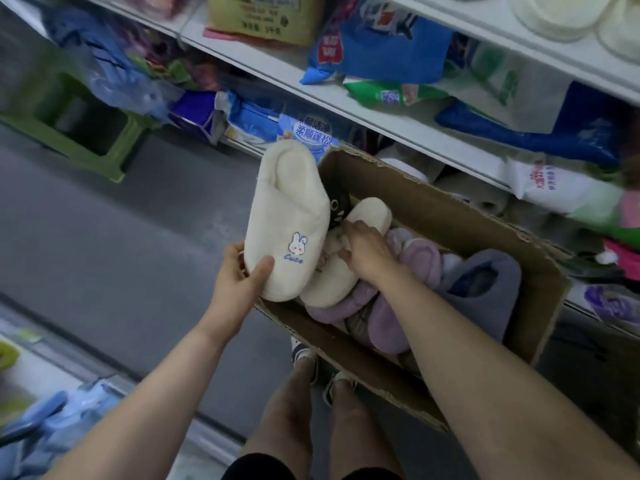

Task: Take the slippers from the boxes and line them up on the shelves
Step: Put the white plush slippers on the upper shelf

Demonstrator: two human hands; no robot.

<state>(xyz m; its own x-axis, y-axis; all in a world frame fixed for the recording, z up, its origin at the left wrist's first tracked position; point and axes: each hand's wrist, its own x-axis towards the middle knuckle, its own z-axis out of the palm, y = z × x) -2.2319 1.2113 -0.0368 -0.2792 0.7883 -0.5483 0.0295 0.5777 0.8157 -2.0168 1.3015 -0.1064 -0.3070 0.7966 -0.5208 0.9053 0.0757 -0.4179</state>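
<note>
Left hand (239, 271) is gripping a cream slipper (287, 216); right hand (367, 251) is curling round its mate (330, 282) in the box (446, 216), which probably needs lifting next.

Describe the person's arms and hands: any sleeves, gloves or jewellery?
No sleeves are in view: both arms are bare right to the frame edge. The left hand and right hand wear no gloves, and no ring, watch or bracelet shows on either.

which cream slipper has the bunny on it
The cream slipper in the left hand, over the cardboard box rim: bunny patch on its toe. The other cream slipper, under the right hand in the box, shows none.
</note>
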